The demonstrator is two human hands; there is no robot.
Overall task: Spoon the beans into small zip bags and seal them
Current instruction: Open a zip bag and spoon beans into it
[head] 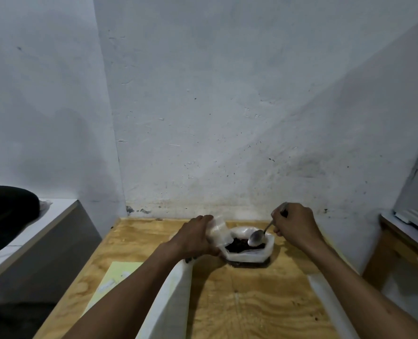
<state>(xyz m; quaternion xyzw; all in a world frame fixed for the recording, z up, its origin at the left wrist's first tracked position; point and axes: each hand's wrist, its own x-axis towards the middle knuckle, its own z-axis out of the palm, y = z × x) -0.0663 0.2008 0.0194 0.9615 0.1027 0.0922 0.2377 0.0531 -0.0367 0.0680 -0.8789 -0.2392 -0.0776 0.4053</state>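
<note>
Table: plywood top [252,302] against white wall [227,94].
Beans: dark, in white tub [266,255], 12 o'clock.
Left hand [195,238]: fingers curled round small zip bag [219,232], 9 o'clock of tub.
Right hand [295,226]: fingers pinching spoon [256,237] handle; bowl over beans.

We note table [252,302]: yellow-tan plywood, wavy brown grain. Beans [239,244]: dark brown, near black. We see their container [249,256] milky white, translucent. Zip bag [219,228]: clear, whitish sheen. Spoon [256,237]: silver-grey metal. Paper sheet [115,277]: pale yellow-green. Wall [227,106]: pale bluish-white, dark specks, brownish stains low down.
</note>
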